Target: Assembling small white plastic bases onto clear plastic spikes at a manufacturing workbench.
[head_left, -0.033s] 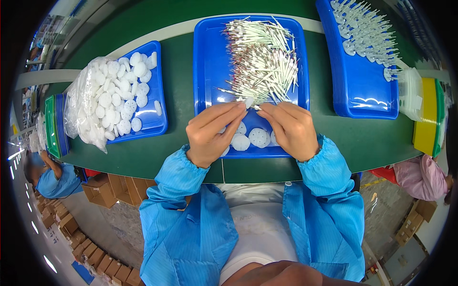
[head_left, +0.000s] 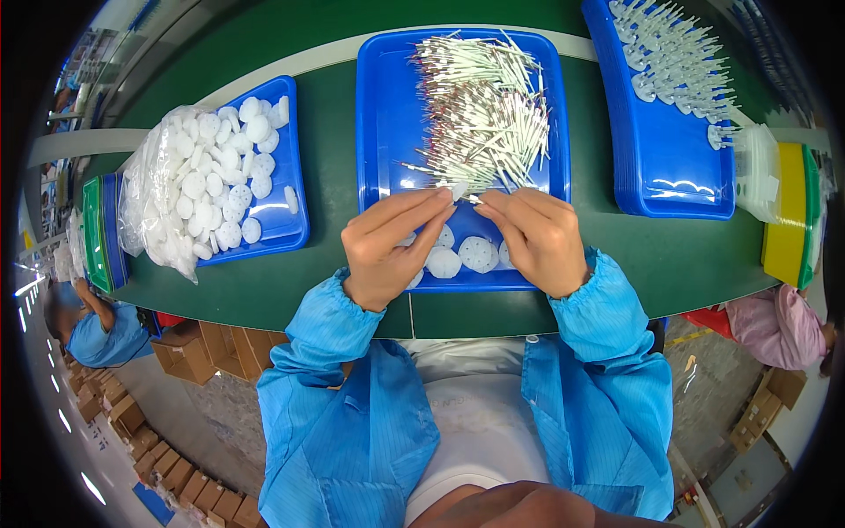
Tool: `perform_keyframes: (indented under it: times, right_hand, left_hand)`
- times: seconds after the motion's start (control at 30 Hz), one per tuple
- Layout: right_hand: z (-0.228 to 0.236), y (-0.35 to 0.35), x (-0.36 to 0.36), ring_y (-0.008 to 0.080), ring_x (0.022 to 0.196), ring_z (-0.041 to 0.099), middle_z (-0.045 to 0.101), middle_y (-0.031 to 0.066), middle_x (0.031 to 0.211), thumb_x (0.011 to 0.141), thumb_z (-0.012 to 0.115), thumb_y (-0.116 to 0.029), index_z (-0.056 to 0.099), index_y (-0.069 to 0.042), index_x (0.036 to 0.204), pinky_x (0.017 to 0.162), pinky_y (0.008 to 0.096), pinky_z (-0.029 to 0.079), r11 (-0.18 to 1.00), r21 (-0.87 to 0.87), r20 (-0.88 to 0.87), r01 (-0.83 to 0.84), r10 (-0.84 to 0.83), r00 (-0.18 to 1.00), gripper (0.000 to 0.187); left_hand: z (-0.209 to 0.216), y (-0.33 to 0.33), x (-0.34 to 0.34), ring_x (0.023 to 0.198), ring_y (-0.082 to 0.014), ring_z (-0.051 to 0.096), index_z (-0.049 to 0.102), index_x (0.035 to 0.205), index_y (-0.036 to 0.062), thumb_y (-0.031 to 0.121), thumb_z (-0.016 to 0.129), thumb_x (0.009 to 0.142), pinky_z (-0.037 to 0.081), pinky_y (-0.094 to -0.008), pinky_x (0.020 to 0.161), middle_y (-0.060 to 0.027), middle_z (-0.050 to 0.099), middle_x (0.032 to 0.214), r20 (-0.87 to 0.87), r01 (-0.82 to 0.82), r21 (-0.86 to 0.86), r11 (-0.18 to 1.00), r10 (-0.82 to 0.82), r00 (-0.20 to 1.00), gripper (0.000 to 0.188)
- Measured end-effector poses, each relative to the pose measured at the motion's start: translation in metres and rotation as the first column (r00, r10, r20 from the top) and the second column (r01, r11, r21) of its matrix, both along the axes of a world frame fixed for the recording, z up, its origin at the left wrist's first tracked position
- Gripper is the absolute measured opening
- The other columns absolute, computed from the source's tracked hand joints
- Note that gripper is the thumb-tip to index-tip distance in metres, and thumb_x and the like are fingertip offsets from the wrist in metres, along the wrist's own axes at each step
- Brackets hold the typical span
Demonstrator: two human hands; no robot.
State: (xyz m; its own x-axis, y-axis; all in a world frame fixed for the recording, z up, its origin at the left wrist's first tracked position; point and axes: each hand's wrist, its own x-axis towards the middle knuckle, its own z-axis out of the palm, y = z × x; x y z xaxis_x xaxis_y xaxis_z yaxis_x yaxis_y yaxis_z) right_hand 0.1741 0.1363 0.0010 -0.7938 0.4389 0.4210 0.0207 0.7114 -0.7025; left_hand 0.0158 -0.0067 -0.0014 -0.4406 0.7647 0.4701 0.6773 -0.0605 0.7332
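White disc (head_left: 459, 189), tilted, pinched at the fingertips of the left hand (head_left: 394, 239), above the middle blue tray (head_left: 385, 106). Left hand nearly closed: thumb and forefinger drawn together on the disc, other fingers curled in. Right hand (head_left: 541, 238) likewise narrow, pinching a thin white stick (head_left: 475, 200), short end jutting toward the left hand. Disc and stick just beside each other; contact between them too small to tell. Both hands over the near half of the tray, well apart from the left blue tray (head_left: 283, 224) and the right tray stack (head_left: 687, 189). Just beyond the fingertips, a heap of white sticks (head_left: 488, 128) with dark reddish ends. Between the hands, lower down, loose white discs (head_left: 478, 254) near the tray's close edge, some partly hidden.
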Motion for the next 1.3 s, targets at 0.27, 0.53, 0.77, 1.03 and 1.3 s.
perform_keyframes:
  times: [0.27,0.53,0.77,1.03,1.3]
  right_hand:
    - [0.008,-0.002,0.002,0.0313,0.064,0.065,0.067,0.0168,0.075,0.08,0.077,0.007,0.073,0.005,0.103,0.058,0.0402,0.051,0.997,0.055,0.005,0.054,-0.054,0.999,0.023]
    - [0.006,0.001,0.008,0.0264,0.064,0.059,0.059,0.0117,0.074,0.075,0.073,0.008,0.071,0.005,0.105,0.056,0.0399,0.051,0.962,0.262,0.043,-0.075,0.066,0.997,0.03]
    - [0.014,0.002,0.004,0.0266,0.062,0.06,0.066,0.0138,0.077,0.075,0.079,0.008,0.072,0.007,0.108,0.054,0.0379,0.049,0.986,0.151,-0.062,-0.07,0.08,0.995,0.033]
    - [0.006,-0.003,0.004,0.0272,0.064,0.065,0.071,0.0159,0.08,0.076,0.085,0.003,0.075,0.005,0.109,0.057,0.0362,0.051,0.996,0.01,-0.098,-0.091,0.092,0.991,0.035]
    - [0.006,-0.004,0.004,0.0268,0.064,0.065,0.07,0.0149,0.077,0.076,0.084,0.004,0.076,0.005,0.107,0.057,0.0357,0.05,0.996,0.019,-0.071,-0.084,0.086,0.994,0.032]
  left_hand:
    - [0.003,-0.001,-0.002,0.091,-0.0253,0.078,0.081,0.105,0.0014,-0.005,0.084,0.078,0.063,-0.0322,0.079,-0.0146,0.079,0.101,0.149,0.062,-0.051,0.997,-0.054,0.987,0.028]
    - [0.005,-0.005,0.002,0.09,-0.025,0.078,0.081,0.104,-0.0002,-0.006,0.084,0.078,0.062,-0.0308,0.078,-0.0168,0.079,0.101,0.176,0.107,-0.058,0.993,-0.095,0.98,0.027]
    - [0.005,-0.002,-0.001,0.097,-0.029,0.077,0.079,0.106,-0.0017,-0.007,0.086,0.075,0.062,-0.0344,0.081,-0.0184,0.078,0.104,0.073,0.14,0.085,0.986,-0.147,0.986,0.032]
    - [0.0,-0.004,-0.004,0.105,-0.0258,0.073,0.078,0.115,0.0024,-0.002,0.086,0.078,0.062,-0.0351,0.086,-0.0138,0.073,0.12,0.48,0.171,0.158,0.973,-0.227,0.847,0.039]
    - [-0.007,-0.006,-0.005,0.103,-0.0256,0.073,0.079,0.113,0.0036,-0.002,0.086,0.078,0.063,-0.0345,0.085,-0.0148,0.073,0.118,0.509,0.186,0.16,0.969,-0.243,0.826,0.036]
